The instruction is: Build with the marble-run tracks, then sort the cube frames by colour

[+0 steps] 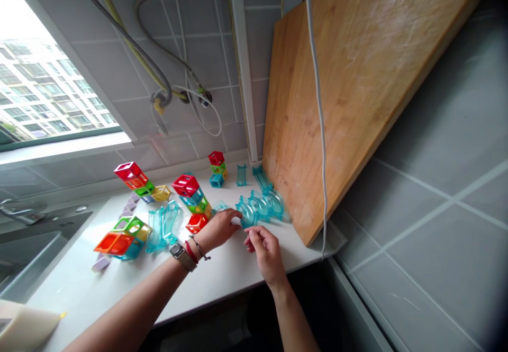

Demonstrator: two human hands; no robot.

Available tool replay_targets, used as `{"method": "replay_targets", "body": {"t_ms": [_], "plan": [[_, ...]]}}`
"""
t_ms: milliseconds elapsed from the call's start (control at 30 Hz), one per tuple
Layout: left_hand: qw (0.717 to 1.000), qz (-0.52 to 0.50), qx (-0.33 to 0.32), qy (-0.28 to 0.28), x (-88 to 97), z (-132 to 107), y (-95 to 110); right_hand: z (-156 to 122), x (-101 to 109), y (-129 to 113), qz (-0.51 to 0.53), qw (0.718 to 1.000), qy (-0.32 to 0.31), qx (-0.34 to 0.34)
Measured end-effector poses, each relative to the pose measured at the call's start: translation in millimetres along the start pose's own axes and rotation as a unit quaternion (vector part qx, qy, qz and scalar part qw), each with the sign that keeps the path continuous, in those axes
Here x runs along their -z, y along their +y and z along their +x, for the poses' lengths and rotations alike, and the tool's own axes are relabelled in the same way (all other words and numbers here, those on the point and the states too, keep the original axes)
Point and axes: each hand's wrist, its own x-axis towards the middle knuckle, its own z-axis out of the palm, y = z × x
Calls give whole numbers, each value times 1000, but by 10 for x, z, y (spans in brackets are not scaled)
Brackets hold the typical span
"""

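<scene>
My left hand (223, 227) reaches over the white counter, its fingers closed at the near end of a row of clear blue curved track pieces (273, 202). Whatever lies between those fingertips is hidden. Just to the right, my right hand (268, 252) has its fingers curled and thumb bent in, its fingertips close to the same row; I cannot make out anything in them. Beside my left hand stands a tower of magnetic cube frames (193, 196), red on top of blue, green and yellow, with a red cube frame (197, 223) at its foot.
More cube frame stacks stand at the left (132, 175) and back (216, 168). An orange and green cube cluster (119, 243) and clear blue tracks (163, 226) lie left. A wooden board (337, 87) leans right, a white cable (319, 108) hanging before it. A sink (35, 251) is far left.
</scene>
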Motion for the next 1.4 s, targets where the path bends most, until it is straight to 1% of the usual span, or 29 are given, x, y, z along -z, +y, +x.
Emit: {"method": "replay_targets", "body": {"t_ms": [67,133,233,267,400,467,500,533,567,633,700,833,933,1033,1100,1167,1200,1300,1367,1400], "plan": [[1000,-9,12,8,29,-120,31,0,3,-3,4,1000,1,-1],[1000,-21,19,8,65,-328,63,0,6,-2,10,1000,1,-1],[999,-41,30,1,115,-795,58,-1,7,14,6,1000,-1,2],[998,-52,47,4,124,-977,31,-3,6,22,0,1000,0,4],[985,-96,124,71,82,-1664,-201,-23,-17,47,-34,999,2,12],[975,-120,147,113,13,-1888,-342,-40,-41,55,-50,999,5,10],[971,-124,151,135,-28,-1956,-400,-49,-55,60,-58,998,6,9],[968,-119,153,160,-69,-1997,-443,-57,-70,67,-67,998,7,8],[968,-108,151,170,-108,-2016,-469,-62,-85,75,-78,997,6,8],[975,-71,133,163,-167,-2013,-474,-62,-111,97,-109,994,0,15],[983,-32,108,147,-197,-1997,-437,-50,-131,121,-150,988,-11,19],[984,10,88,153,-204,-2008,-348,-29,-145,163,-246,968,-45,28],[983,15,86,160,-217,-2033,-321,-58,-129,198,-299,951,-48,61],[984,15,70,166,-242,-2048,-317,-105,-100,249,-336,935,-45,106],[985,0,62,161,-219,-2055,-305,-122,-80,287,-355,925,-46,129],[986,-32,60,149,-117,-2056,-274,-121,-60,320,-369,918,-42,137],[987,-49,62,140,-29,-2053,-251,-116,-49,334,-374,916,-38,137],[989,-75,64,108,353,-2018,-174,-101,-11,350,-379,915,-16,135],[993,-67,36,95,634,-1963,-130,-102,17,342,-380,915,1,137],[993,-62,20,99,758,-1926,-114,-106,28,334,-380,915,9,138]]}}
